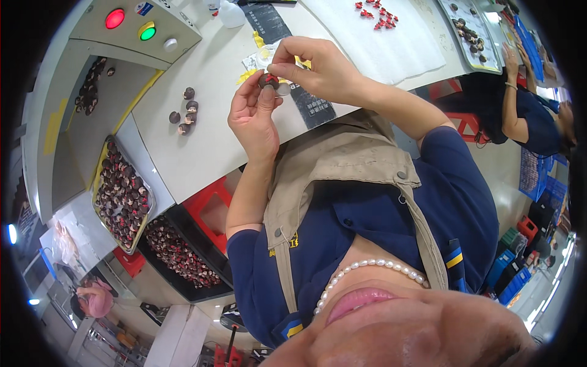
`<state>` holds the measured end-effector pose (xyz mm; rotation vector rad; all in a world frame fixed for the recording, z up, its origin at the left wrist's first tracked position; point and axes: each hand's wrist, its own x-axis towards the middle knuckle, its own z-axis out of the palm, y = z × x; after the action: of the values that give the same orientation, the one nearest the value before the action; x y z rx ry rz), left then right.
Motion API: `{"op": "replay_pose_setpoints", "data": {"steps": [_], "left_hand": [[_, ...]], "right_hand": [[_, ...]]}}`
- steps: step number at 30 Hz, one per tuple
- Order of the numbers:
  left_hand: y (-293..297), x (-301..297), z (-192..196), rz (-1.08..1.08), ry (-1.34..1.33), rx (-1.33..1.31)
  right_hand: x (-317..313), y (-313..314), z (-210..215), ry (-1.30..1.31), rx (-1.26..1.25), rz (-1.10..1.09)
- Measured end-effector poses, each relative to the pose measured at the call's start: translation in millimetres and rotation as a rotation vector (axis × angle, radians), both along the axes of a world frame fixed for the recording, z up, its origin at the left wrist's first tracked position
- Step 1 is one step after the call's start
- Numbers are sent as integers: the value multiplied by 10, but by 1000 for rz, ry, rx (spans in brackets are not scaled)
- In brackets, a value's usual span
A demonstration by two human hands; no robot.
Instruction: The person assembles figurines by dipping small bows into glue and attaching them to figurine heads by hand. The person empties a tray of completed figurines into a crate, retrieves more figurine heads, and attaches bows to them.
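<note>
Head view, and from where I stand the far left is taken up by a grey machine with a red light and a green light glowing, dark pieces lying in its opening. Below it sits a tray heaped with dark and reddish pieces, and just beside that a black crate filled with more. On the pale surface, a small cluster of dark pieces lies apart from the hands. Next comes the left hand, thumb and fingers pinching a round dark piece with red on it, raised above the surface near its front edge. The right hand meets it from the other side, thumb and forefinger close together at the piece's top; I cannot tell whether they grip anything. Farther right, small red bits lie scattered on a white sheet, and beyond, near a co-worker's arm, another tray holds dark pieces.
</note>
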<state>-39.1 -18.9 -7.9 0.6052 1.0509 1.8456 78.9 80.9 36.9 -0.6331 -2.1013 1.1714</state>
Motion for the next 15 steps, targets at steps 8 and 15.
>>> {"op": "replay_pose_setpoints", "data": {"steps": [8, 15], "left_hand": [[104, 64, 175, 38, 213, 105], [180, 126, 298, -7, 455, 120]], "right_hand": [[59, 24, 79, 142, 274, -21], [196, 79, -8, 213, 159, 15]]}}
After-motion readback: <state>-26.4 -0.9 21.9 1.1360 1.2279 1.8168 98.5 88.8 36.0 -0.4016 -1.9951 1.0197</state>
